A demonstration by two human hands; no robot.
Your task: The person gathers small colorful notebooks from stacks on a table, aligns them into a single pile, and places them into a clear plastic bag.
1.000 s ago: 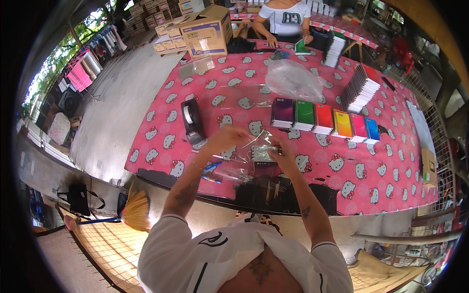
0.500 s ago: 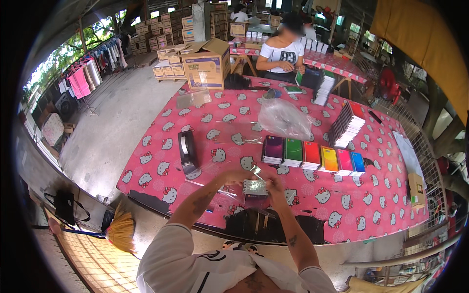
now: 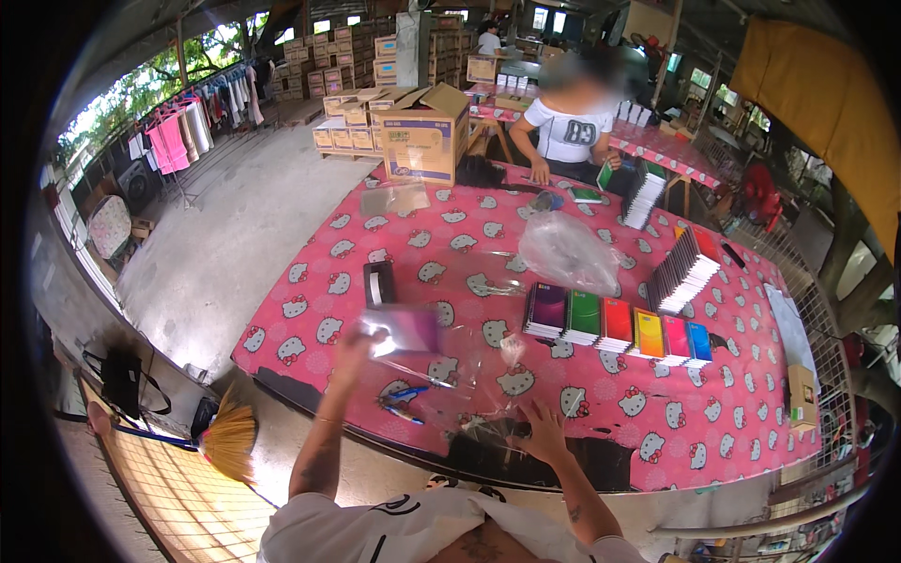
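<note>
the left hand (image 3: 355,345) is raised above the near edge of the worktop (image 3: 422,235), a long table under a pink cloth printed with white cartoon cat faces, and it is closed on one end of a flat purple notebook in a glossy clear plastic sleeve (image 3: 405,328), which is lifted off the cloth and blurred. just beyond that hand lies a black tape dispenser (image 3: 379,281); below and to its right a few blue and red pens (image 3: 404,402) lie on the cloth. further right, a loose pile of clear plastic sleeves (image 3: 479,375) spreads between the two hands. the right hand (image 3: 542,432) rests flat, fingers spread, on the near end of that pile, pressing it rather than gripping anything. beyond the right hand stands a row of notebook stacks in purple, green, red, orange, pink and blue (image 3: 615,327), none of them sleeved as far as can be seen, with a crumpled clear plastic bag (image 3: 568,251) behind them and a slanted stack of dark notebooks (image 3: 683,272) to the far right. judging by this, one notebook is bagged and in hand while the coloured stacks remain to be wrapped, so the work looks far from finished. across the worktop another person in a white t-shirt (image 3: 568,131) works beside a brown cardboard box (image 3: 424,131).
</note>
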